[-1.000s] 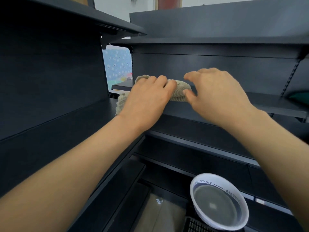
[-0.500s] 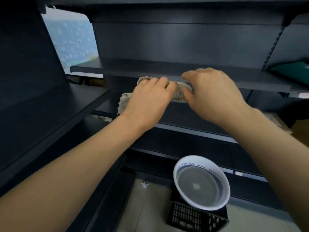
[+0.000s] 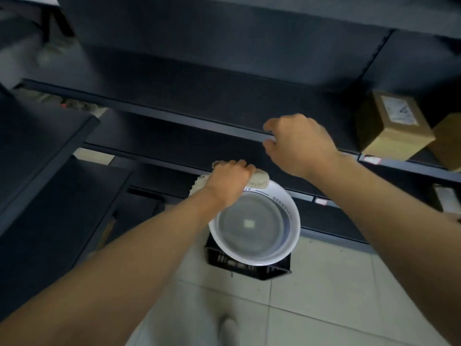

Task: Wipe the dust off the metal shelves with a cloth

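Observation:
My left hand grips a bunched beige ribbed cloth just over the far rim of a white basin. The cloth sticks out on both sides of the fist. My right hand hovers higher and to the right, in front of the front edge of a dark metal shelf. Its fingers are loosely curled and I see nothing in them. More dark shelves run below that one.
The basin holds water and sits on a black plastic crate on the tiled floor. Cardboard boxes stand on the shelf at right. Another dark shelf unit juts out on the left.
My view has tilted down from the upper shelves to the floor. My left hand carried the cloth down to the basin's rim, and my right hand came off the cloth.

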Tool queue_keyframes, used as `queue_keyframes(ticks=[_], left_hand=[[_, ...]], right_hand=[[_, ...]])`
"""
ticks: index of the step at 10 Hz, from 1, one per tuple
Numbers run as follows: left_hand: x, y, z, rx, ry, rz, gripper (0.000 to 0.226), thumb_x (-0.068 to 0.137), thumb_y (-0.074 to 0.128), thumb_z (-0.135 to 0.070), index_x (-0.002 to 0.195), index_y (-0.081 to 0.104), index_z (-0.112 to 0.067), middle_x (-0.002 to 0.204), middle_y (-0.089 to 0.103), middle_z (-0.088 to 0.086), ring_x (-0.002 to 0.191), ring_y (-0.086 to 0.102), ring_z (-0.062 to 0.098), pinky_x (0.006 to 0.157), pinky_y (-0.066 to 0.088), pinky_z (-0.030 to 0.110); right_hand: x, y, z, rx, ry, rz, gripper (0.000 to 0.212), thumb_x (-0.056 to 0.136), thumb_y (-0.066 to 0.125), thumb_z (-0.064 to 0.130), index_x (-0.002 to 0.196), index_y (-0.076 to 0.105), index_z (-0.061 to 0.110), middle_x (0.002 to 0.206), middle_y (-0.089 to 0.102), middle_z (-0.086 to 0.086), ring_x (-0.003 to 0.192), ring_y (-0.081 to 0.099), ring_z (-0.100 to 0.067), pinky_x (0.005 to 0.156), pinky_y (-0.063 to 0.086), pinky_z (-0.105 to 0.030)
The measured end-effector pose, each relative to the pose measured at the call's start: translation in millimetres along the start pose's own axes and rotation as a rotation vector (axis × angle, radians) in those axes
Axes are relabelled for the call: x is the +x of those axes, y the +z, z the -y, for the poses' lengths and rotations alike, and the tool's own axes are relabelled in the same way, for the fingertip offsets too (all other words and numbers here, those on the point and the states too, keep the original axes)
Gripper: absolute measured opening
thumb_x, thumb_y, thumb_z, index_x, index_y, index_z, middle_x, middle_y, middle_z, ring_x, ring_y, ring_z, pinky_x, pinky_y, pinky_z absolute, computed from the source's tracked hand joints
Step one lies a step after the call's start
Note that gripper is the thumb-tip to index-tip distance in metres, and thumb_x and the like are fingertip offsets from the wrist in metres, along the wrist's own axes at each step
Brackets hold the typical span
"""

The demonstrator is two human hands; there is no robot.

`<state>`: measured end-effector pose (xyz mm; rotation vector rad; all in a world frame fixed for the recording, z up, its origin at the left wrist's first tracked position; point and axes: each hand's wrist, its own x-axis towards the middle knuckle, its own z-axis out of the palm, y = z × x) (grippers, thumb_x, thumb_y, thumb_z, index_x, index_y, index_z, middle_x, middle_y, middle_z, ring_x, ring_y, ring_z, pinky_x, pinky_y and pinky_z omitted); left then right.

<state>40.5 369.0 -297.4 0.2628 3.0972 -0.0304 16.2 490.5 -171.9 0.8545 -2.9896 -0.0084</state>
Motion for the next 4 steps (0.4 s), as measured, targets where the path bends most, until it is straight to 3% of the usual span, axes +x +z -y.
queue_keyframes(ticks=[2,3,4], left_hand=[[33.0,84.0,-22.4,-0.053,0.021,0.174,0.048,0.083,0.047,-0.001,0.129,0.044,-0.016,0.116,0.056,0.008,0.105,0.054,0.029,0.086,0.042,0.04],[40.2,104.8,-24.8,-0.151,0.029,0.232,0.046,0.088,0.05,-0.014,0.132,0.043,-0.022,0.122,0.055,0.005,0.111,0.051,0.027,0.102,0.032,0.041],[43.4,104.7,-14.2,-0.14,0.021,0.22,0.042,0.089,0.054,-0.022,0.13,0.046,-0.022,0.124,0.054,0.004,0.114,0.05,0.025,0.106,0.028,0.041]], right_hand=[[21.6,71.7,-24.3,0.061,-0.031,0.114,0.031,0.095,0.046,0.02,0.122,0.058,0.011,0.117,0.062,-0.015,0.105,0.058,-0.036,0.076,0.042,-0.034],[30.9,94.7,-30.6,0.073,-0.042,0.161,0.03,0.095,0.047,0.019,0.121,0.059,0.01,0.117,0.063,-0.013,0.104,0.059,-0.034,0.079,0.044,-0.035],[39.3,103.9,-30.8,0.096,-0.044,0.175,0.03,0.094,0.048,0.019,0.122,0.059,0.011,0.118,0.062,-0.014,0.106,0.058,-0.034,0.082,0.045,-0.037]])
